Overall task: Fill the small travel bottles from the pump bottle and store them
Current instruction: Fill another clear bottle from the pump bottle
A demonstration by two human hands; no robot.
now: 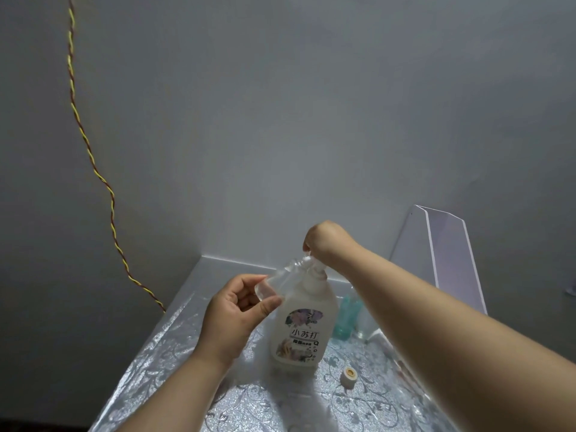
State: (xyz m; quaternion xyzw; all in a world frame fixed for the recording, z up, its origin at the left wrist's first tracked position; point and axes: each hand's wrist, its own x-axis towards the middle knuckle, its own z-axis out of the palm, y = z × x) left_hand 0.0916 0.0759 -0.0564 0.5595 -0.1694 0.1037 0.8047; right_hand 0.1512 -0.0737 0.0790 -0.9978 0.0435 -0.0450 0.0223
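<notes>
A white pump bottle with a flower label stands on the silver patterned table. My left hand grips a small clear travel bottle, tilted with its open neck up against the pump's nozzle. My right hand sits on top of the pump head, fingers curled down over it and mostly hidden behind the wrist. A small white cap lies on the table to the right of the pump bottle.
A teal travel bottle and another clear one stand behind my right forearm. A clear plastic case leans at the back right. A twisted yellow and red cable hangs down the wall on the left.
</notes>
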